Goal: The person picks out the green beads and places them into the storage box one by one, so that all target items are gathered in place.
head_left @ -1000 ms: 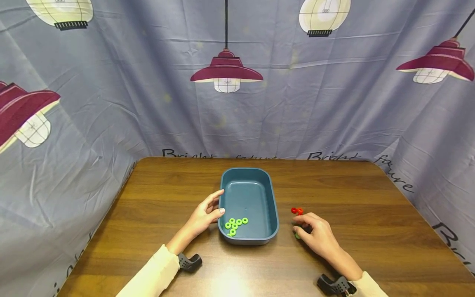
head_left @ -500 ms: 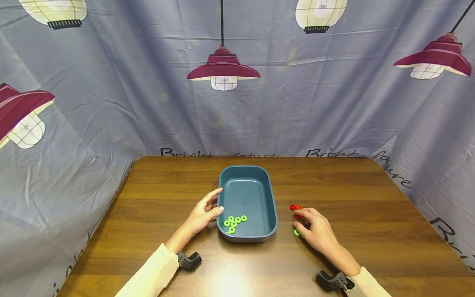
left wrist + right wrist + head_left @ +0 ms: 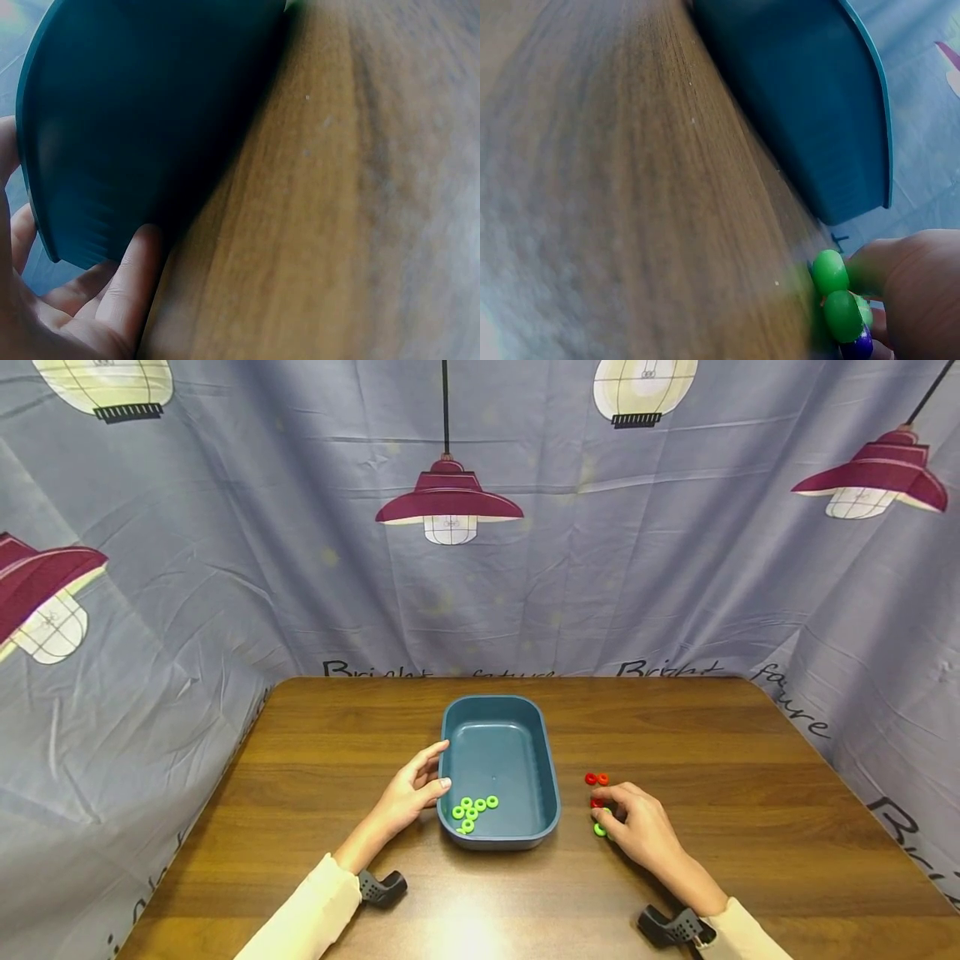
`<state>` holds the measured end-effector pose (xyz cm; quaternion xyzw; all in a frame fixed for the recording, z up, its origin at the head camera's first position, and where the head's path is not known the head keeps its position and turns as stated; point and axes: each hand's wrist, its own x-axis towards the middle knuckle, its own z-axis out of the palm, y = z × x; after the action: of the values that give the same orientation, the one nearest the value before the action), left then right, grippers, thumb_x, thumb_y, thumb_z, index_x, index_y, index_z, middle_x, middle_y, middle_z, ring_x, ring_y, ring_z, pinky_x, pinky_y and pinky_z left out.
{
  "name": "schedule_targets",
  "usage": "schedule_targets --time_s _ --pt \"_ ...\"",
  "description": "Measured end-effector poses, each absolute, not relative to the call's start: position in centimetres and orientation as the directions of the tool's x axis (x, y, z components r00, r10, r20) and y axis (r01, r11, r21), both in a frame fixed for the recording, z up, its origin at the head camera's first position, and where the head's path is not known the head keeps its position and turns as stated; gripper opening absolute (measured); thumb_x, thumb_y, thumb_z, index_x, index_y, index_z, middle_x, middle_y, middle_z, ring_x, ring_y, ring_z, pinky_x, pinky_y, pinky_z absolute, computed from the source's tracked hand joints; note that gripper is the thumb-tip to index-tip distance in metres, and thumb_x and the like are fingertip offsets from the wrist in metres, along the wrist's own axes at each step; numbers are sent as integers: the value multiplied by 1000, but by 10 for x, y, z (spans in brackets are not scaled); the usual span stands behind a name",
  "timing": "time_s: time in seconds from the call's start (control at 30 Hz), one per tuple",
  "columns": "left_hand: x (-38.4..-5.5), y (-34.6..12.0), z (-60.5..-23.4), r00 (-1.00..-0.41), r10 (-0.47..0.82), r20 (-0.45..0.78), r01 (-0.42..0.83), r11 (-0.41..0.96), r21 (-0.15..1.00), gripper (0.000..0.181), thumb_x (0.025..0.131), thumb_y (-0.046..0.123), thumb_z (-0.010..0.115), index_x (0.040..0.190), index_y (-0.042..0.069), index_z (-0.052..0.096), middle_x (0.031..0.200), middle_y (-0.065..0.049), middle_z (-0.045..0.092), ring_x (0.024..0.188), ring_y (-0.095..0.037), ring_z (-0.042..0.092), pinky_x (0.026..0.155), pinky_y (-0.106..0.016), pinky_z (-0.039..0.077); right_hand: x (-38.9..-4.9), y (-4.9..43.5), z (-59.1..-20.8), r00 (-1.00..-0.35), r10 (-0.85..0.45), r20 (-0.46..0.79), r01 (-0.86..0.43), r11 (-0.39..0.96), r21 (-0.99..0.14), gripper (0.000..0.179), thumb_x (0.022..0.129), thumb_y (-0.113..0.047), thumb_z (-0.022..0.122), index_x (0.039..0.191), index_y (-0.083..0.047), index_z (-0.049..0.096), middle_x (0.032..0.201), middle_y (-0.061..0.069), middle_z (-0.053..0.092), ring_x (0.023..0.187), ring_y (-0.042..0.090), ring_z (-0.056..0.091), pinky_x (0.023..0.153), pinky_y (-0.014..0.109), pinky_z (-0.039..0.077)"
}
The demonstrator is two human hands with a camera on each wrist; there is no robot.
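Observation:
My left hand point(image 3: 405, 792) rests against the left side of a dark teal plastic bin point(image 3: 538, 752), its thumb and fingers touching the outer wall and rim. Inside the bin, near its front left corner, lie several small bright green rings point(image 3: 480, 805). To the right of the bin, my right hand point(image 3: 641, 827) hovers low over a small group of rings, thumb and index finger apart. A red ring point(image 3: 596, 803) shows between those fingertips. Green rings point(image 3: 829, 271) lie by the thumb, with a purple ring point(image 3: 859, 345) beneath them in the right wrist view. The palm hides others.
Two red-orange rings point(image 3: 603, 779) lie just beyond the right fingertips. Everything stands on a brown wooden table point(image 3: 337, 718). A grey-blue curtain point(image 3: 315, 593) printed with lamps hangs behind and along the sides.
The right hand has shifted slightly, and its thumb and index finger have changed position over the rings. A red ring has moved nearer the thumb. The left hand and bin stay put.

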<state>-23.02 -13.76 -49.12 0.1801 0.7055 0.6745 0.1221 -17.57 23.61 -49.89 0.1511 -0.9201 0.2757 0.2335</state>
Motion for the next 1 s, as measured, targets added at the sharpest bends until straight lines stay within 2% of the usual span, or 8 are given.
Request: schedule_targets --time_s 0.2,0.4,0.53,0.63,0.77,1.0 --pt "-237 -139 -485 -905 413 104 124 22 992 68 99 9 59 160 6 28 153 -34 40 137 -50 48 92 -33 59 -190 240 -493 -840 -153 521 -419 792 -444 17 78 -3 81 93 -11 78 83 -3 69 65 -3 47 56 21 41" --pt "-238 -141 -484 -908 404 111 134 29 991 68 99 9 59 160 6 28 153 -35 40 137 -49 49 92 -33 59 -196 246 -487 -879 -110 464 -363 785 -501 24 86 5 66 100 -9 79 94 4 77 72 2 52 61 24 44" --pt "-237 -139 -488 -908 407 96 122 38 992 67 100 8 58 159 5 27 153 -35 40 136 -46 50 92 -33 58 -192 254 -487 -901 -105 421 -338 779 -528 29 82 7 65 103 -8 79 93 3 77 70 -1 51 59 22 42" --pt "-236 -138 -490 -908 411 82 105 33 994 67 100 7 58 159 6 28 153 -35 40 136 -45 50 92 -32 58 -189 259 -489 -906 -131 401 -350 766 -540 31 76 7 67 100 -9 79 83 -4 71 66 -4 48 56 20 40" --pt "-235 -137 -490 -905 417 82 100 22 995 67 99 6 57 159 6 28 152 -35 40 136 -46 49 91 -32 58 -187 262 -491 -910 -166 381 -368 747 -554 30 74 4 70 97 -12 79 77 -10 64 64 -5 46 55 20 38" --pt "-230 -137 -492 -908 413 70 89 28 996 68 98 7 58 159 6 28 152 -34 41 135 -47 50 90 -31 58 -183 269 -496 -895 -235 378 -424 708 -565 31 70 0 72 96 -16 79 76 -8 63 66 -2 49 56 20 39"
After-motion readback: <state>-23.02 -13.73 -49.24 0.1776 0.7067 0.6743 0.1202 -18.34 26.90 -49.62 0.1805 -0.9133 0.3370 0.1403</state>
